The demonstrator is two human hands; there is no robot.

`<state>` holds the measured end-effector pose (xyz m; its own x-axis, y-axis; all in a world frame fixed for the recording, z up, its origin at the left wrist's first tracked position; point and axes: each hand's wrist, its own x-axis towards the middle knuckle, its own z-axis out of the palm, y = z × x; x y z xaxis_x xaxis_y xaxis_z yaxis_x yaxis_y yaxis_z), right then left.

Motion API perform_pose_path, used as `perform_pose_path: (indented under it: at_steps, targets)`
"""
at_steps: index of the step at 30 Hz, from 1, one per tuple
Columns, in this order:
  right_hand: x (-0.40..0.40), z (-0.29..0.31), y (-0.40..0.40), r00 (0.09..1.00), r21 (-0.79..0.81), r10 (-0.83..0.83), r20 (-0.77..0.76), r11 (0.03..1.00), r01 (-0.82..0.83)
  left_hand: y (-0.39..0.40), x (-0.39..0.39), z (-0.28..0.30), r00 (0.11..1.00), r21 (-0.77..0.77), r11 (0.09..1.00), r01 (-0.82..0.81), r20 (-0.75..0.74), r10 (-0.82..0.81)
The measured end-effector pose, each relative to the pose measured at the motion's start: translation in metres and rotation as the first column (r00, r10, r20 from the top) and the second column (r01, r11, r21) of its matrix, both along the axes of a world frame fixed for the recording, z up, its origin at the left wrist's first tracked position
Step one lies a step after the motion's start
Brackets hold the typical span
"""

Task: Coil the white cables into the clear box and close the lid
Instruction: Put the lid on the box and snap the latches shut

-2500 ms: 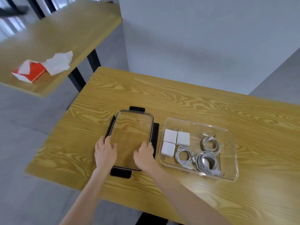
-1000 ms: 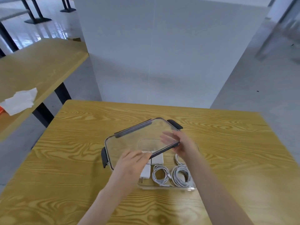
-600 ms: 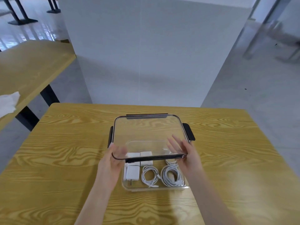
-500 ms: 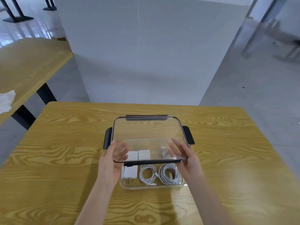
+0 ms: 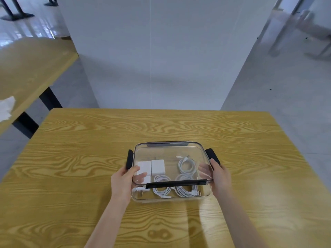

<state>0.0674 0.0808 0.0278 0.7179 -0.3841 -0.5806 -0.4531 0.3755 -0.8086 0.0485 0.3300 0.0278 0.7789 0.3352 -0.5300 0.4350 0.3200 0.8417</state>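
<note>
- Your left hand (image 5: 123, 181) grips the left edge of the clear lid (image 5: 170, 158): thumb on top near the rim, fingers curled beneath and visible through the plastic.
- Your right hand (image 5: 219, 176) grips the lid's right edge the same way, thumb lying against the black side latch (image 5: 212, 156), fingers under the plastic.
- The lid sits over the clear box (image 5: 170, 198), held between both hands. Its far edge appears low over the box's far rim; its near edge, with the long black latch bar (image 5: 176, 183), stands above the near rim. You cannot tell whether the far edge touches the box.
- The box rests on the wood-grain counter (image 5: 71, 167), centred just in front of you, near wall visible below the lid.
- Inside, seen through the lid: three coiled white cables (image 5: 186, 165), one toward the far right, two side by side along the near wall.
- White chargers (image 5: 157, 167) lie in the left half of the box, beside the coils.
- A second counter (image 5: 26, 68) stands to the left, well apart, with white paper (image 5: 6, 108) at its near edge.
- A pale partition wall (image 5: 161, 51) rises behind the counter.
</note>
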Motion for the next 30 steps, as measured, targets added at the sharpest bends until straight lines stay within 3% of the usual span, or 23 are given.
perform_pose_path:
  at_steps: [4,7,9,16,30]
  targets:
    - [-0.007,-0.006,0.001,1.000,-0.285,-0.002,-0.001,0.958,0.002,-0.001,-0.007,-0.002,1.000,0.249,0.968,-0.017,0.017,0.014]
    - [-0.016,-0.008,0.001,1.000,-0.444,0.009,-0.012,0.896,-0.014,0.000,-0.014,-0.006,0.999,0.525,0.850,0.037,0.001,-0.043]
    - [-0.021,-0.011,0.002,1.000,-0.457,0.011,-0.014,0.889,-0.016,-0.001,-0.017,-0.009,0.998,0.617,0.785,0.051,-0.010,-0.057]
    - [-0.025,-0.018,0.005,1.000,-0.474,0.012,0.007,0.880,-0.007,0.003,-0.021,-0.020,0.997,0.703,0.710,0.043,0.013,-0.073]
    - [-0.009,-0.023,0.001,1.000,-0.508,0.013,0.004,0.861,-0.009,0.001,-0.007,-0.016,0.998,0.634,0.771,0.061,-0.020,-0.063]
